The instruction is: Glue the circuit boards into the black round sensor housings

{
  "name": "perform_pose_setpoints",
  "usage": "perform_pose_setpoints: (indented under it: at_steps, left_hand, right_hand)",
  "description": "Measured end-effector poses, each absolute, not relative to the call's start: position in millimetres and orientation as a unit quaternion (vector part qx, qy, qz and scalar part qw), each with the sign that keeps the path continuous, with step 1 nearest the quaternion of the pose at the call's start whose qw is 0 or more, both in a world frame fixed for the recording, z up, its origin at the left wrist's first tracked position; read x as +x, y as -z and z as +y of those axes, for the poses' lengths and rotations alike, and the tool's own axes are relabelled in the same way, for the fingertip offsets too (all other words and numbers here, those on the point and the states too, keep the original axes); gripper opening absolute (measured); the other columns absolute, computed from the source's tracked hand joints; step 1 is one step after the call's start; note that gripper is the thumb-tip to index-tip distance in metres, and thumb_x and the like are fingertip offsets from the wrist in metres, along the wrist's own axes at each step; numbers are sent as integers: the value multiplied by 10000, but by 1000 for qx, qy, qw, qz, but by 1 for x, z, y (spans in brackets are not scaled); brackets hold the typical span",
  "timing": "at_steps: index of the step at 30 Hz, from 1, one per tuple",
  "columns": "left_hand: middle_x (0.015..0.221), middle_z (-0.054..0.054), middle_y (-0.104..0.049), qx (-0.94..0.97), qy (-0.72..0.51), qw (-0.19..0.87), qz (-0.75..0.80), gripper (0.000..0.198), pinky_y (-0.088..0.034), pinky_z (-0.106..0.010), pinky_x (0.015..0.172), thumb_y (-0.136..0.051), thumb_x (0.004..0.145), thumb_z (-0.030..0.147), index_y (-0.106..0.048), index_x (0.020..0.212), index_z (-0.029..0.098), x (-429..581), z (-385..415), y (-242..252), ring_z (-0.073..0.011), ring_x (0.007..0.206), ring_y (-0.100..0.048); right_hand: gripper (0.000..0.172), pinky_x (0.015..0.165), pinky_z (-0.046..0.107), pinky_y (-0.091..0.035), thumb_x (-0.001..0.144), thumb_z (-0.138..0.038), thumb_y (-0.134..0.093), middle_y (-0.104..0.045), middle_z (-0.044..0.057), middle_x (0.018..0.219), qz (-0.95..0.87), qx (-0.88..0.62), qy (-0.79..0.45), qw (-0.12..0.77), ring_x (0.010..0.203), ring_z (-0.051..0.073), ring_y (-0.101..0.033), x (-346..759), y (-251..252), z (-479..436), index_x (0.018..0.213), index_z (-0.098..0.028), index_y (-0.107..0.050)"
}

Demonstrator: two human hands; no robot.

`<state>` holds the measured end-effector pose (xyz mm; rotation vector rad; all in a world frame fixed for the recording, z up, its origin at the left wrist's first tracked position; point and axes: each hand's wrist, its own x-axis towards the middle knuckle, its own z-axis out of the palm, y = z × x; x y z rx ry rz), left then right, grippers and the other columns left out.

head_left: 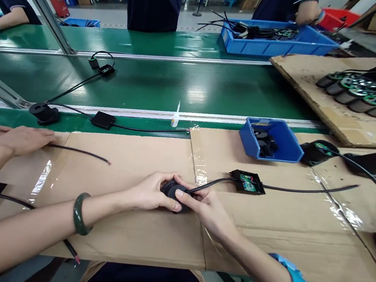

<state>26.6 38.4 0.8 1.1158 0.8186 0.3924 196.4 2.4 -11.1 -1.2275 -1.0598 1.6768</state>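
Observation:
A black round plastic housing [177,190] sits low over the cardboard, gripped from both sides. My left hand [150,192] has its thumb and fingers closed round the left of it. On the right, my right hand [207,206] pinches the housing with the thumb on its face, near where a cable comes out. That black cable [215,181] runs to a small open black box [248,182] with a green circuit board inside. From the box's far side another cable [311,188] stretches right. The fingers partly cover the housing.
A blue bin [271,141] of small black parts stands behind the cardboard [130,151]. A small white bottle [175,116] is by the green conveyor [154,82]. Another person's hands [22,139] rest at left. More black housings [320,153] lie right.

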Motion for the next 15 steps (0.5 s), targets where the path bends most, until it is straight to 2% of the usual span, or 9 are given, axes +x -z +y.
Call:
perform_pose_setpoints:
  at_steps: [7,15]
  left_hand:
    - [918,-24,-625,497,-222,738,399,448,-439,-275,762,-728,581,130,-657,1023,151,32,29,-3,-187,878,-569]
    - [1142,-63,-628,518,-218,730,389,486,-419,-371,975,-758,619,178,-666,1096,159,27,33,3,-268,1130,-546]
  right_hand:
    - [468,1157,519,-299,656,-481,-803,-665,43,1228,-412,-498,-643,411,1268,305,-541,190,12,-2,1068,-270,-730]
    - [439,1144,519,-323,656,-476,-802,-706,32,1166,-404,-506,-644,408,1230,305,-576,190,10,-1,1041,-274,-742]
